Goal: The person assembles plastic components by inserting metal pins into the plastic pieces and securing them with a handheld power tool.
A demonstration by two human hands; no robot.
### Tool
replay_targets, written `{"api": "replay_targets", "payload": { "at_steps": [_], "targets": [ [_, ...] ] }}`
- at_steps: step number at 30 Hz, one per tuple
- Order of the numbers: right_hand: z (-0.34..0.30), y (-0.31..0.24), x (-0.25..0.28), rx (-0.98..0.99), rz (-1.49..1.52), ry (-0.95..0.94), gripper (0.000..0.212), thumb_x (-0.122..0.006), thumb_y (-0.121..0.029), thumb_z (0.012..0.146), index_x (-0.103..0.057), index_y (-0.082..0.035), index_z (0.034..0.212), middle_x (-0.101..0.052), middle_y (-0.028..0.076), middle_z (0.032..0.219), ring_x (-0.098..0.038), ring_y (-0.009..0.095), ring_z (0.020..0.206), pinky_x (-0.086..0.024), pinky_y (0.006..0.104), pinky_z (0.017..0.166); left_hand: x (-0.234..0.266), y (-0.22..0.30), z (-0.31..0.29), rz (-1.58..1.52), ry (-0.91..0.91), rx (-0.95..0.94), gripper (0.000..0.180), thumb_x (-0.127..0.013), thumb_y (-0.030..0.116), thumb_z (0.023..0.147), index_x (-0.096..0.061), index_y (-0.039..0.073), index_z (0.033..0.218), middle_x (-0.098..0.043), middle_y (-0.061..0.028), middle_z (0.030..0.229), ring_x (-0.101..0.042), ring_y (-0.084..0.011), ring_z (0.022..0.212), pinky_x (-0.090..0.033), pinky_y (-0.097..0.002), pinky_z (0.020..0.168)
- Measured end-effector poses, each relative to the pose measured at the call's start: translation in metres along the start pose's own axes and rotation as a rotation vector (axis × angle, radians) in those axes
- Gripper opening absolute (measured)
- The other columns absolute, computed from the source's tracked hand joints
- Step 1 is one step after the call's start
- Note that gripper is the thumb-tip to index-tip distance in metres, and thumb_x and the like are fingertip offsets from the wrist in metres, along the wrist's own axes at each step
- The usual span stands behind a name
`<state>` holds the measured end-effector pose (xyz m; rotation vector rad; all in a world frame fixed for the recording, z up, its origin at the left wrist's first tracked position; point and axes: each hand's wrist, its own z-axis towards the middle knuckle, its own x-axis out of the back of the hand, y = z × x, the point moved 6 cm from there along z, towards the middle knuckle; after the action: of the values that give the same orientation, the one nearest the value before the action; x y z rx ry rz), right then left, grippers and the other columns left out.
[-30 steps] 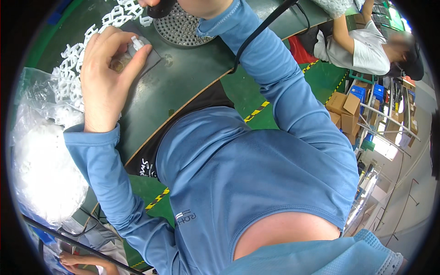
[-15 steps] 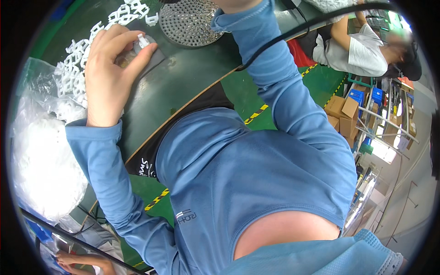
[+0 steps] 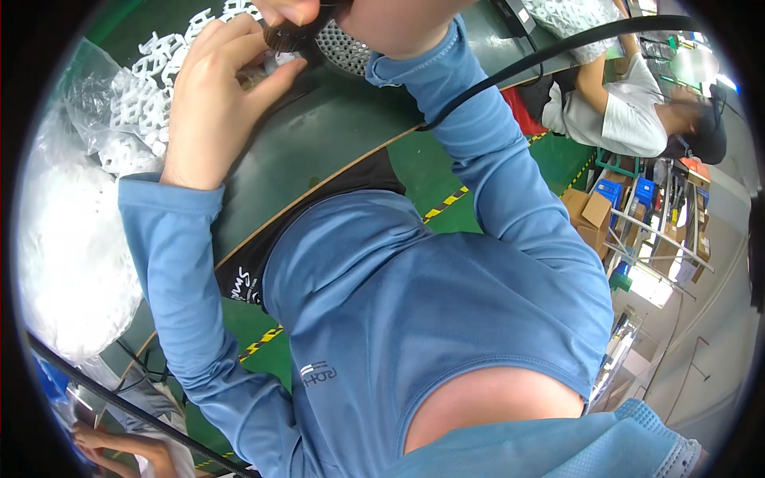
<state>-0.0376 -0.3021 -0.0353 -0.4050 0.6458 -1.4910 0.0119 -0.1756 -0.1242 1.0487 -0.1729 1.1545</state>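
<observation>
My left hand [image 3: 215, 99] lies over the green worktop with its thumb and fingers curved around a small white plastic part [image 3: 283, 59]. The part sits on a dark grey block in the earlier frame; now the block is mostly hidden. At the top edge my right hand [image 3: 390, 24] grips a black ribbed hand tool [image 3: 296, 35], partly cut off by the frame. The tool's ribbed end hangs right over the white part and my left fingertips. Whether it touches the part I cannot tell. Behind my right wrist shows a round perforated metal tray [image 3: 344, 51].
White plastic frames [image 3: 151, 76] lie heaped beyond my left hand. A clear bag of white parts [image 3: 76, 255] bulges at the left. A black cable [image 3: 550, 48] arches past my right arm. Co-workers sit at right [image 3: 613, 119] and lower left [image 3: 119, 446].
My right hand has come left from over the tray, bringing the black tool into view above the white part. My left hand has shifted slightly right and up.
</observation>
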Motion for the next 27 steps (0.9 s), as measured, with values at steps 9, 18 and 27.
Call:
{"api": "replay_targets", "payload": {
  "at_steps": [9, 18, 27],
  "targets": [
    [-0.003, 0.0, -0.005, -0.089, -0.019, 0.051, 0.04, -0.082, -0.013, 0.086, -0.062, 0.006, 0.116, -0.068, 0.013, 0.107, -0.066, 0.014, 0.083, -0.054, 0.0256, 0.073, -0.002, -0.008, -0.002, 0.013, -0.022, 0.019, 0.036, -0.086, 0.016, 0.08, -0.058, -0.007, 0.079, -0.059, -0.0148, 0.088, -0.058, -0.0321, 0.084, -0.048, -0.0386, 0.075],
    [0.003, 0.021, -0.004, -0.248, -0.296, -0.042, 0.022, -0.08, -0.009, 0.085, -0.068, 0.003, 0.099, -0.067, 0.005, 0.085, -0.063, 0.011, 0.073, -0.05, 0.0259, 0.066, -0.001, -0.011, -0.004, -0.044, -0.045, 0.11, 0.028, -0.086, 0.016, 0.081, -0.068, -0.005, 0.086, -0.064, -0.013, 0.088, -0.062, -0.03, 0.081, -0.05, -0.0376, 0.074],
    [0.0, 0.015, -0.029, -0.11, 0.144, -0.008, 0.041, -0.083, -0.009, 0.08, -0.061, 0.005, 0.112, -0.067, 0.01, 0.092, -0.063, 0.014, 0.08, -0.048, 0.0257, 0.066, -0.002, -0.008, -0.002, -0.125, 0.025, -0.008, 0.025, -0.085, 0.017, 0.083, -0.074, -0.003, 0.093, -0.071, -0.0133, 0.088, -0.067, -0.0288, 0.087, -0.053, -0.036, 0.078]
  ]
}}
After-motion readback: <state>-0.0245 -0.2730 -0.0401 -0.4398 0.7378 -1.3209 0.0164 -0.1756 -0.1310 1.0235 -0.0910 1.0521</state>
